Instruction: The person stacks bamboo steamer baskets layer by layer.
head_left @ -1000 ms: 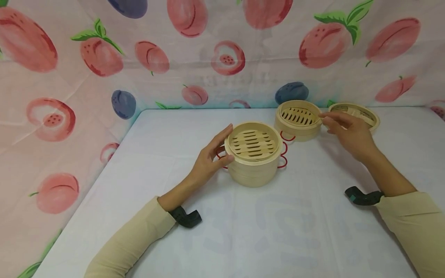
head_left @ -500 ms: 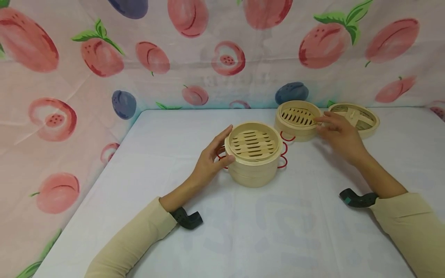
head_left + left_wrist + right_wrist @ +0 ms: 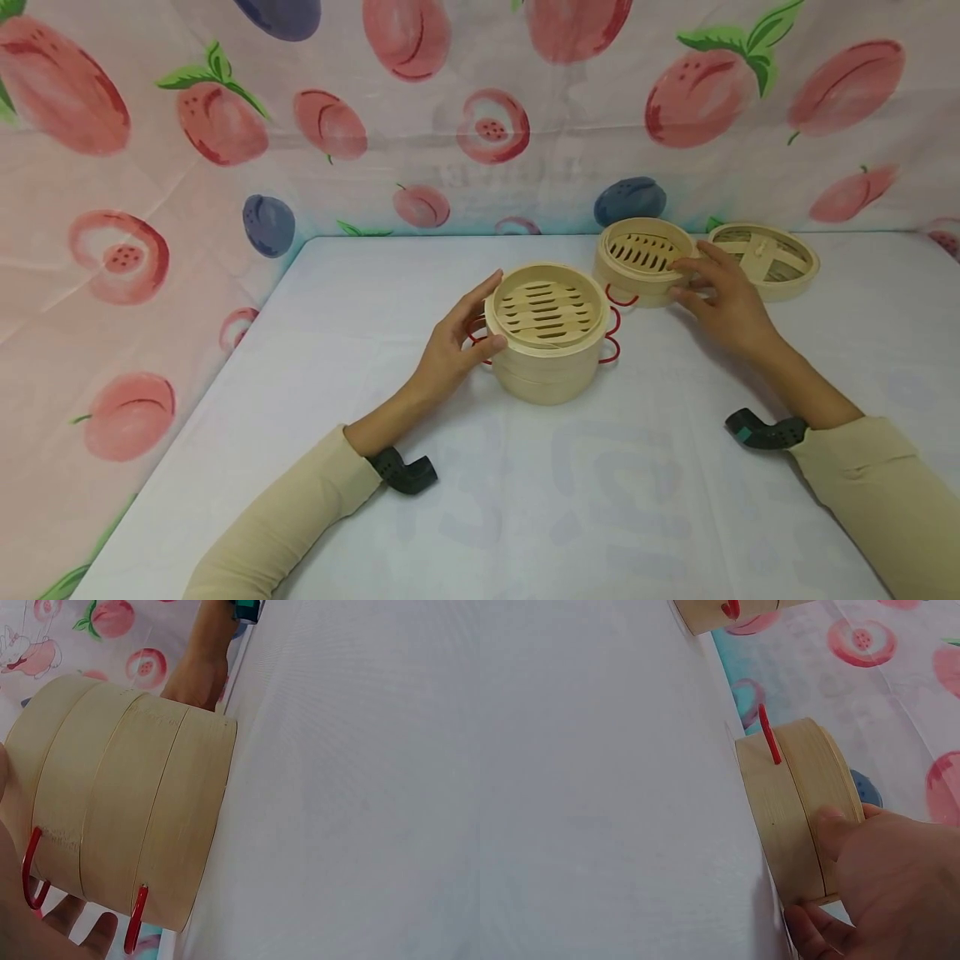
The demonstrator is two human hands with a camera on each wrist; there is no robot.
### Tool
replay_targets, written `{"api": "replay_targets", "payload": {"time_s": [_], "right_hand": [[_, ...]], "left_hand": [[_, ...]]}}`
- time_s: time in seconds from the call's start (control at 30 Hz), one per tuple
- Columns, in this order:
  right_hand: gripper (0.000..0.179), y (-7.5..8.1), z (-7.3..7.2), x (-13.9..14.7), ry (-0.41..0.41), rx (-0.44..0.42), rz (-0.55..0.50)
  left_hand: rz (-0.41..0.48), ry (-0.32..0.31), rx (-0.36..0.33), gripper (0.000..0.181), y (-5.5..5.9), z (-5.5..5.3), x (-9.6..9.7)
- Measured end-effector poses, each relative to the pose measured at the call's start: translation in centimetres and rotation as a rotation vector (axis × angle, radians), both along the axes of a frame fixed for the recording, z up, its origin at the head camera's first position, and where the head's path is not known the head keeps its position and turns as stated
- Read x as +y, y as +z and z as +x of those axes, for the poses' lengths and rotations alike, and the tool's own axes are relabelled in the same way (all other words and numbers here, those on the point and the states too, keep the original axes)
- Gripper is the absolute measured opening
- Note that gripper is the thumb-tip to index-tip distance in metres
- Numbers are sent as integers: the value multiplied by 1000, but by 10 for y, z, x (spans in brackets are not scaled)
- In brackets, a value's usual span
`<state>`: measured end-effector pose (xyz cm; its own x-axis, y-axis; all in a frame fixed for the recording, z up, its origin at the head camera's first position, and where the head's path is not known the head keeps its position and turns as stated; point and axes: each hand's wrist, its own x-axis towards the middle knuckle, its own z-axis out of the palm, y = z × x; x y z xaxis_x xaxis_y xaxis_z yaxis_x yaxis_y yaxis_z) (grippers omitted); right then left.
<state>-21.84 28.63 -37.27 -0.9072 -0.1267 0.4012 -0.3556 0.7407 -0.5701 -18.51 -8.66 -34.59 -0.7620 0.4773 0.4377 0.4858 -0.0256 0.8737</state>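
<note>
My left hand (image 3: 448, 343) grips the left side of a stacked bamboo steamer (image 3: 547, 375). Its thumb lies on the near wall and its fingers go round behind, beside the red handles. Seen from the left wrist, the stack's banded wall (image 3: 127, 795) fills the left part. Behind and to the right stands a single-tier bamboo steamer basket (image 3: 637, 283) with a slatted floor. My right hand (image 3: 727, 304) holds that basket by its right side. In the right wrist view, the thumb presses the wall of the basket (image 3: 780, 810) and other fingers reach round its edge.
A bamboo steamer lid (image 3: 787, 287) with crossed strips lies at the back right, just behind the right hand. White cloth covers the table (image 3: 585, 500). A fruit-printed curtain (image 3: 420, 150) rises along the back and left edges.
My right hand has come left from the lid side and closed on the right side of the single basket, which has shifted very slightly. The left hand and the stack stay put.
</note>
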Motion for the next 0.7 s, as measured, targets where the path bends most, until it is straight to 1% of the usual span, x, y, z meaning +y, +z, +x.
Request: {"api": "replay_targets", "payload": {"time_s": [0.17,0.4,0.57,0.7], "right_hand": [[33,-2,0,0,-21,12,-18],[32,-3,0,-3,-22,109,-5],[29,-1,-1,-4,-41,66,-27],[27,-1,-2,-3,-35,66,-28]], "left_hand": [[11,4,9,90,-1,-1,0],[24,-5,1,89,-1,-1,1],[18,-10,-8,89,0,-2,1],[10,-4,-6,89,0,-2,1]]}}
